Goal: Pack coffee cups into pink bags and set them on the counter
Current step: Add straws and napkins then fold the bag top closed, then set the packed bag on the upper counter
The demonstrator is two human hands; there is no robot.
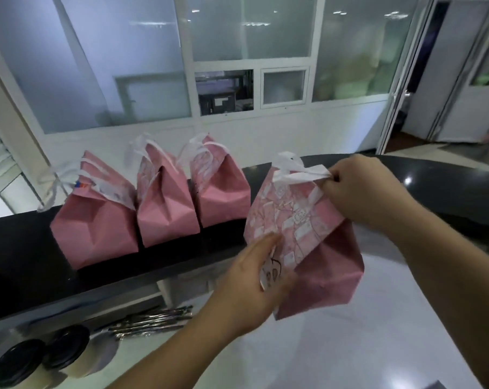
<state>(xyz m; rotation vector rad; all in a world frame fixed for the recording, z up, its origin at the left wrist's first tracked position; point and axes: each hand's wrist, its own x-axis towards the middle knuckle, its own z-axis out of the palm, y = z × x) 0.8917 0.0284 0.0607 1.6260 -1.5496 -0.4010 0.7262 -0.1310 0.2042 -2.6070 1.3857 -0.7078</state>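
Note:
A pink patterned bag (316, 248) hangs tilted above the white worktop, just in front of the black counter (27, 248). My right hand (369, 192) pinches its white handles (296, 172) at the top. My left hand (254, 279) supports the bag's lower left side with straight fingers, near a small printed tag. Three more pink bags (97, 217) (164, 203) (220, 189) stand in a row on the black counter to the left. Two coffee cups with black lids (66, 352) (16, 366) sit at the bottom left.
A bundle of wrapped straws (153, 321) lies on the white worktop (335, 355) beside the cups. Behind the counter runs a white wall with frosted glass panels (251, 29). An open doorway (456, 80) is at the right.

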